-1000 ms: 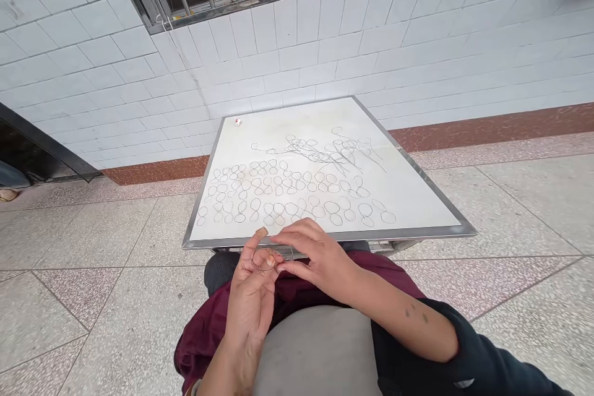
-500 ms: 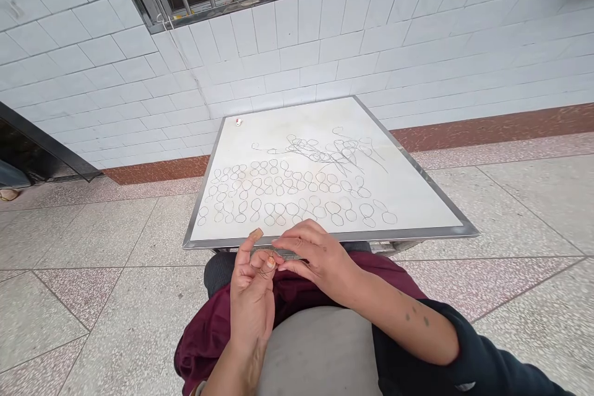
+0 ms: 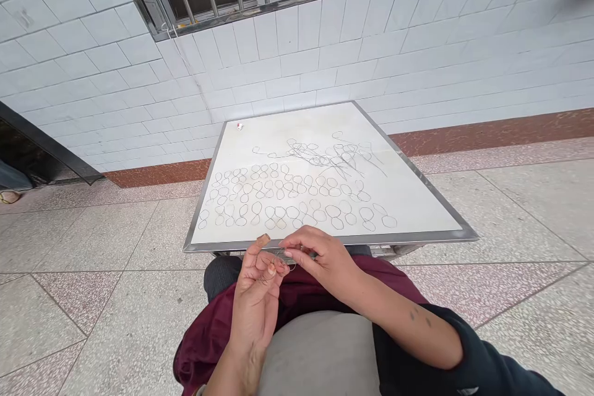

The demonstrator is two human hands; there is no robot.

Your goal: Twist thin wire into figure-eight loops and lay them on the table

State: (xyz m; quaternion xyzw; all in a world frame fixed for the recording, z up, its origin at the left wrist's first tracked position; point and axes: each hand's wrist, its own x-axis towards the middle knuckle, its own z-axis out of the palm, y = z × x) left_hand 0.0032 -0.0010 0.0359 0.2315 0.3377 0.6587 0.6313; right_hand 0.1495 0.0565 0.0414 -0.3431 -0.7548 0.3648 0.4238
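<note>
Above my lap, just in front of the table's near edge, my left hand (image 3: 257, 291) pinches a thin wire (image 3: 293, 267) between thumb and fingers; its index finger, with a tan wrap on the tip, points up. Close on its right, my right hand (image 3: 322, 260) has thumb and index finger together on the same thin wire. The wire's exact shape between the fingers is hard to make out. On the white table (image 3: 417, 204) lie rows of wire figure-eight loops (image 3: 279, 216), and behind them a tangle of looped wires with long tails (image 3: 346, 151).
A small red and white object (image 3: 240, 127) lies at the table's far left corner. Behind the table stands a white tiled wall (image 3: 297, 68) with a barred window above. Speckled stone floor (image 3: 153, 315) surrounds the table.
Both hands have shifted slightly to the right, and a curved bit of wire now shows below my right fingertips. My right fingers have drawn closer together. The view has tilted slightly up.
</note>
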